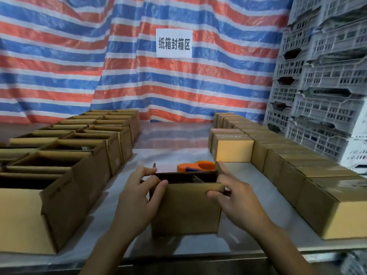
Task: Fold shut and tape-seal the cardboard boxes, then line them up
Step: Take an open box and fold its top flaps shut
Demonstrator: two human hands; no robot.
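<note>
A small brown cardboard box [186,209] stands open-topped on the table straight in front of me. My left hand [139,199] grips its left top edge, thumb on the near flap and fingers curled over the left side. My right hand [234,197] grips the right top edge, thumb on the near flap and fingers on the right side flap. An orange tape dispenser [198,166] lies just behind the box, partly hidden by it.
Several open boxes [65,165] stand in rows on the left of the table. Several sealed boxes [297,167] form a line along the right. Grey plastic crates [321,86] are stacked at the far right. A striped tarp hangs behind.
</note>
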